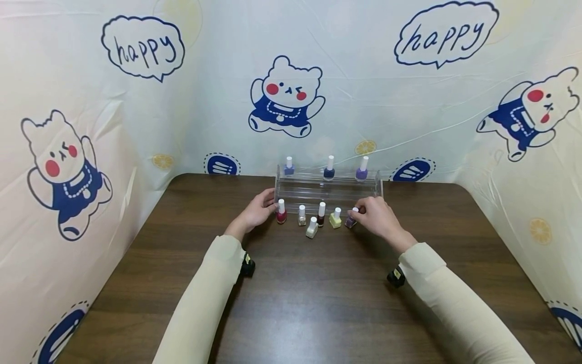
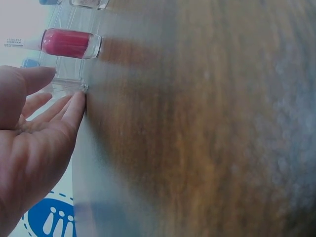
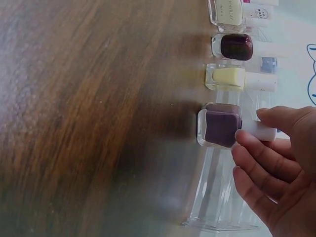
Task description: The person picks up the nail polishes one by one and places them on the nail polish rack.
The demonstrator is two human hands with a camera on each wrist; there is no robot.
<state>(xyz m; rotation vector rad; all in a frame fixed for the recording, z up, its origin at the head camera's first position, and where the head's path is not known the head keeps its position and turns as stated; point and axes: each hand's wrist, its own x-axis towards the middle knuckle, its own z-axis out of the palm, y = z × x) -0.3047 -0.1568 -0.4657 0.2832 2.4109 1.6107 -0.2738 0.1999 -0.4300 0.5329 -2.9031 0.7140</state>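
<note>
A clear tiered rack stands at the back of the table. My left hand is at its left end, fingers fairly straight and fingertips against the rack's lower edge in the left wrist view. Beside that hand stands a red nail polish bottle. My right hand pinches the white cap of a dark purple nail polish bottle between thumb and fingers, in front of the rack's right part. A yellow nail polish bottle stands just left of it.
Farther left in the row are a dark red bottle, a pale bottle slightly forward, and a glittery bottle. On the top tier stand a light blue bottle, a navy bottle and a violet bottle. A printed curtain hangs behind.
</note>
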